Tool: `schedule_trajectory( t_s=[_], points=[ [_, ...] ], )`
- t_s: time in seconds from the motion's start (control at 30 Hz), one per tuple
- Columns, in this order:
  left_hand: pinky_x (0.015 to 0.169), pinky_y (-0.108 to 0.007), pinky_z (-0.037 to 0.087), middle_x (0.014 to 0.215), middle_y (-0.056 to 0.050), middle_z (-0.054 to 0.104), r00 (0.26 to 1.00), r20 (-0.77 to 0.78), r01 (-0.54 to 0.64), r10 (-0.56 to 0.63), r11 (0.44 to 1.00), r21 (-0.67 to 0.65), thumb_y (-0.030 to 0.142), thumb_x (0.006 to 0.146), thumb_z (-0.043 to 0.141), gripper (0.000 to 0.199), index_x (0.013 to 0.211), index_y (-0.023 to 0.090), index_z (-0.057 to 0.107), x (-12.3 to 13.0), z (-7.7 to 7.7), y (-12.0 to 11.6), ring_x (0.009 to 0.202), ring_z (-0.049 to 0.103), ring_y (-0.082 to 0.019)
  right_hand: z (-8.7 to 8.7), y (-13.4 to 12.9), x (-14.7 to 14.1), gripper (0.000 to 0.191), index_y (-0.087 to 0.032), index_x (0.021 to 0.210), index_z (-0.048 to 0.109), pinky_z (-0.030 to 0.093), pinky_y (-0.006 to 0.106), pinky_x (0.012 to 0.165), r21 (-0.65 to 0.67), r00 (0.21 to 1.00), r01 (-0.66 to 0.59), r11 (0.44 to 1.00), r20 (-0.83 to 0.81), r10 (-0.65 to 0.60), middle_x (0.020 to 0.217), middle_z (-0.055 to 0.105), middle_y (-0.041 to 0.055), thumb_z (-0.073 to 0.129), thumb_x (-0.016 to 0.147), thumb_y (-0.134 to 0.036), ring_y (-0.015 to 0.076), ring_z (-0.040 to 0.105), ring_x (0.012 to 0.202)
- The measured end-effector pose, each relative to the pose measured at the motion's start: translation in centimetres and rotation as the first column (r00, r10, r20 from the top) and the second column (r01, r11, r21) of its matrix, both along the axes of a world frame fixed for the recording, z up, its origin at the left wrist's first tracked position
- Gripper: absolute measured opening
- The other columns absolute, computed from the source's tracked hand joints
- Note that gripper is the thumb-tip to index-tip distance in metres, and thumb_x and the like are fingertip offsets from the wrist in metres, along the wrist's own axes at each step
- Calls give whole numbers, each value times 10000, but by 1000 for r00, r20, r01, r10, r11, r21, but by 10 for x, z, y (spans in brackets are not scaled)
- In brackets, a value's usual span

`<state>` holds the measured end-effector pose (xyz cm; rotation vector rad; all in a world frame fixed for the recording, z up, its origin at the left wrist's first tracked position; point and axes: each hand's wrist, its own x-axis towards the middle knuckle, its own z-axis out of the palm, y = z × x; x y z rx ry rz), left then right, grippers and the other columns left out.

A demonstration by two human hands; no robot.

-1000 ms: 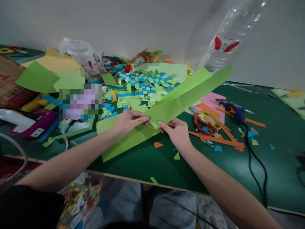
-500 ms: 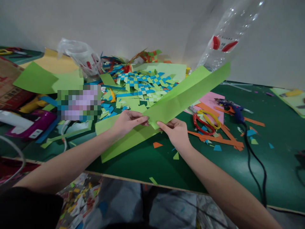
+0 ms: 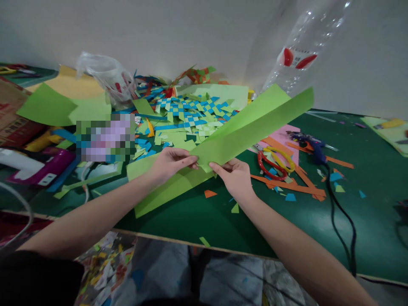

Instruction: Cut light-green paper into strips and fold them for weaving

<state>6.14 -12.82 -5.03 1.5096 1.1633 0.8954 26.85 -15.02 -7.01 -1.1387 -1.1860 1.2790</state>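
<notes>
A long piece of green paper (image 3: pixel 242 134), creased lengthwise, slants up to the right above the table. My left hand (image 3: pixel 174 163) pinches its near end on the left side, thumb on top. The near right corner is pinched between thumb and fingers of my right hand (image 3: pixel 234 174). Beneath my hands lies another flat green sheet (image 3: pixel 162 191) on the green table (image 3: pixel 204 229). Red-and-yellow-handled scissors (image 3: pixel 276 163) rest to the right of my right hand. The fingers under the paper are partly hidden.
Woven blue-and-green paper strips (image 3: pixel 191 112) are heaped behind. A clear plastic bottle (image 3: pixel 306 51) stands at the back right. The blue glue gun (image 3: pixel 314 146) trails a black cable (image 3: pixel 347 216). A bagged cup (image 3: pixel 111 78) sits back left; orange strips (image 3: pixel 293 185) lie right.
The far end of the creased green paper has shifted slightly right, and its fold has opened a little wider. Both hands keep their pinch in nearly the same place.
</notes>
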Motion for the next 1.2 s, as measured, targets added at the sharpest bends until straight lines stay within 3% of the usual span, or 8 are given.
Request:
schedule_trajectory(
  t_s=[0.2,0.37,0.57,0.7,0.97,1.2],
  points=[
    [601,-261,536,774,-58,744,995,21,101,-101,995,-8,451,684,810,335,831,169,705,6,-2,-7,656,676,-160,8,-7,-1,360,-233,558,640,582,368,637,54,991,80,995,104,-86,601,689,16,832,663,-520,200,669,631],
    [562,-264,492,668,-38,711,970,-176,173,-165,985,29,468,691,799,297,749,182,738,11,-6,-14,596,636,-172,12,-12,-6,268,-245,708,744,615,396,710,62,998,-20,998,64,16,729,751,33,822,695,-501,250,729,787],
    [530,-255,469,696,-79,726,936,-222,293,-274,954,59,517,847,649,378,723,173,748,11,-5,-13,583,637,-167,5,-14,-8,239,-242,683,748,626,394,692,62,991,-132,989,-19,133,651,742,7,796,742,-468,207,708,622],
    [482,-226,401,574,-44,680,903,-302,351,-305,930,111,506,893,576,419,696,178,747,11,1,-12,501,582,-131,2,-14,-9,202,-248,697,744,623,393,720,86,990,-124,989,-52,129,648,745,2,788,761,-435,201,712,618],
    [442,-188,334,508,3,609,911,-289,324,-296,945,53,470,877,595,370,705,181,748,6,1,-8,443,507,-88,-1,0,-1,295,-222,775,753,579,357,736,-2,988,-137,991,-67,136,796,779,39,851,650,-470,204,720,748],
    [402,-182,276,468,13,554,888,-366,306,-279,952,18,515,871,605,433,711,143,758,1,0,-6,383,397,-56,-5,8,4,289,-219,603,688,397,285,535,-51,993,-97,994,-70,93,576,624,-26,888,587,-427,110,503,535]
  ],
)
